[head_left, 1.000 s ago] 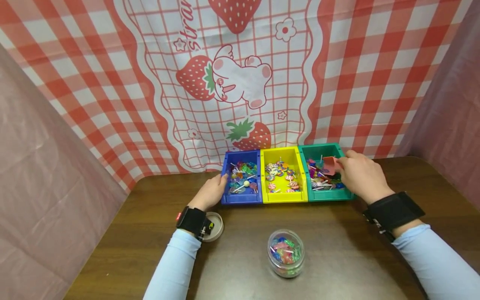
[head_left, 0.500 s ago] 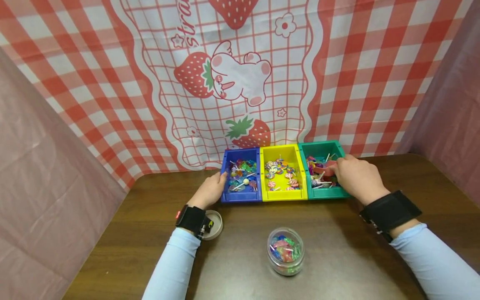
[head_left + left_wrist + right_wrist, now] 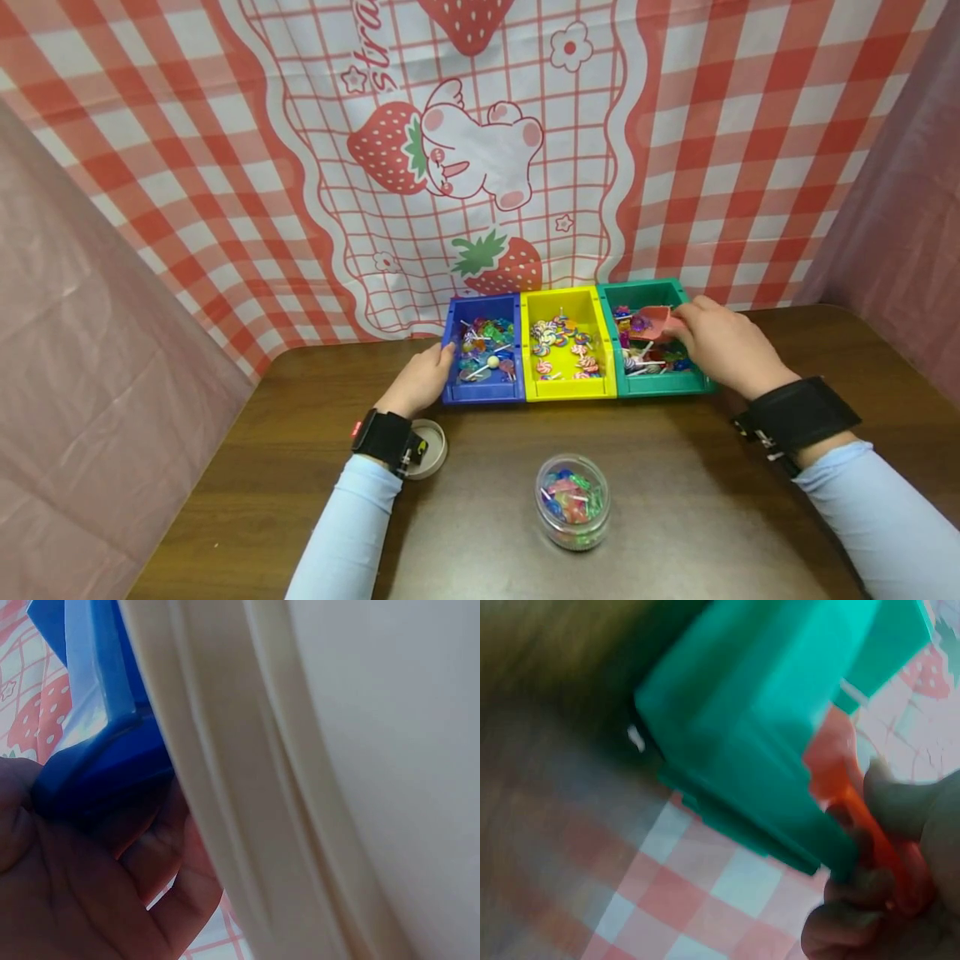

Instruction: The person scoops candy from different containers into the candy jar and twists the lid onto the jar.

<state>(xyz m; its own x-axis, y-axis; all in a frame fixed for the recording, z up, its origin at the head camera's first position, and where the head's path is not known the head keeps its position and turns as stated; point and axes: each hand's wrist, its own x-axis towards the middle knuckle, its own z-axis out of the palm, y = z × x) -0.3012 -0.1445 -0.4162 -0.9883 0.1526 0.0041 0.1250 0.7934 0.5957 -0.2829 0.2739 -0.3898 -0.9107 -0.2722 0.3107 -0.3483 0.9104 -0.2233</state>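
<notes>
My right hand (image 3: 731, 346) holds the handle of a small pink-red scoop (image 3: 655, 319) over the green bin (image 3: 663, 384). A few purple candy pieces lie at the scoop's mouth. In the right wrist view, the thumb and fingers close round the scoop's orange-red handle (image 3: 874, 832) beside the green wall. My left hand (image 3: 417, 383) grips the left side of the blue bin (image 3: 483, 393); in the left wrist view its fingers (image 3: 154, 859) curl under the blue rim (image 3: 105, 769). Between them sits a yellow bin (image 3: 570, 390). Each bin contains small toy candies and lollipops.
A clear jar (image 3: 573, 533) part-filled with colourful candies stands in front of the bins. A whitish round lid (image 3: 431, 454) lies by my left wrist, partly covered. Behind the wooden table (image 3: 300, 475) hangs a red-checked strawberry cloth (image 3: 480, 317).
The right hand has dipped the scoop down among the green bin's candies and brought it up again with purple pieces on it. The left hand stays on the blue bin.
</notes>
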